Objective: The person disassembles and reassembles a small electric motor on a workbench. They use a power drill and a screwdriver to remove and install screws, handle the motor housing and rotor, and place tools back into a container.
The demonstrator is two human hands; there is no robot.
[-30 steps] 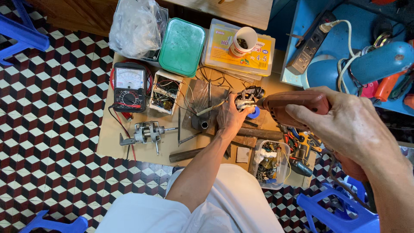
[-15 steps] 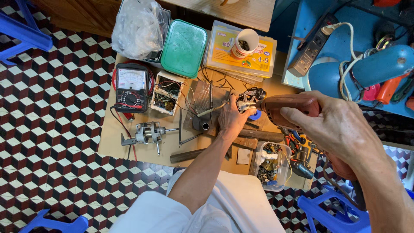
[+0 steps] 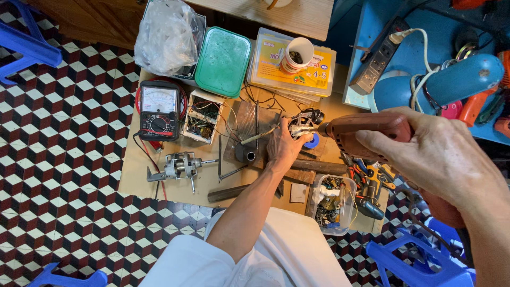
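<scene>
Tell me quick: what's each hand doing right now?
Left hand: closed on a small metal part.
Right hand: closed around the drill.

Even, bright diffuse light, soft shadows.
Wide-angle bending at edges; right hand point(image 3: 441, 159) close and slightly soft; bench sharp.

Bare board point(image 3: 141, 183) lies open at the near-left corner beside the small motor point(image 3: 180, 166), while the multimeter point(image 3: 158, 110), circuit box point(image 3: 204, 117) and 2 lidded boxes (green point(image 3: 223, 62), yellow point(image 3: 289, 66)) crowd the far edge.
</scene>
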